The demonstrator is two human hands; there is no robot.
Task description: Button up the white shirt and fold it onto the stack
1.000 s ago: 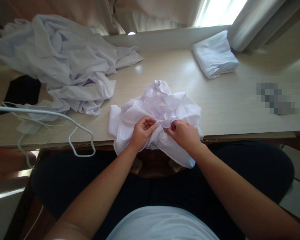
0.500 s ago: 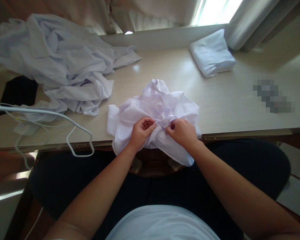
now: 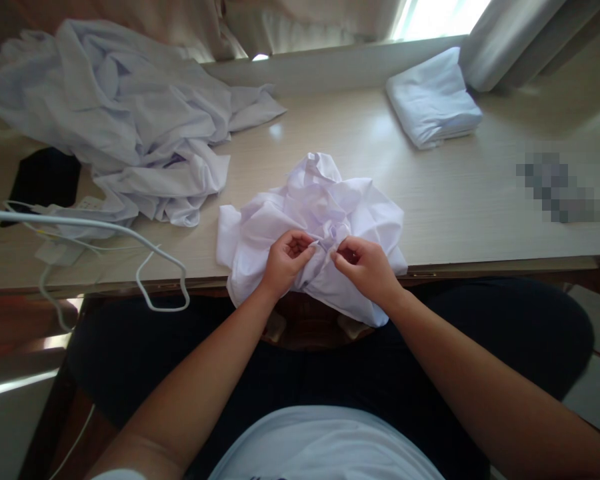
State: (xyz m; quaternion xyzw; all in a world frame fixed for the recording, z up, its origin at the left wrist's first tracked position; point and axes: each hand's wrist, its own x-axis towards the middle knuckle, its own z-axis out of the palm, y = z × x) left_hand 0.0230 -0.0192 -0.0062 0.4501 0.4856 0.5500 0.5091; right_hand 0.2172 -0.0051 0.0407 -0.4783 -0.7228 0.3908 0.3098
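A crumpled white shirt [image 3: 270,223] lies in front of me, its lower part hanging over the table's front edge. My left hand [image 3: 289,261] is closed, thumb and forefinger pinching a fold near the middle of the fabric. Just to the right, my right hand [image 3: 364,263] is closed in a similar pinch on the same garment. A small gap of gathered cloth shows between the two sets of fingertips. Whether a button sits in the fingers is too small to tell.
Loose white garments [image 3: 145,113] are heaped at the back left, beside a black item [image 3: 47,177]. A folded white cloth [image 3: 433,100] rests on the table [image 3: 460,213] by the curtain. At front left, a white cable [image 3: 145,243] crosses near a white plug block [image 3: 60,250].
My right hand has shifted slightly and its fingers now curl less tightly over the cloth. The left hand keeps its pinch. The whole view has moved a little.
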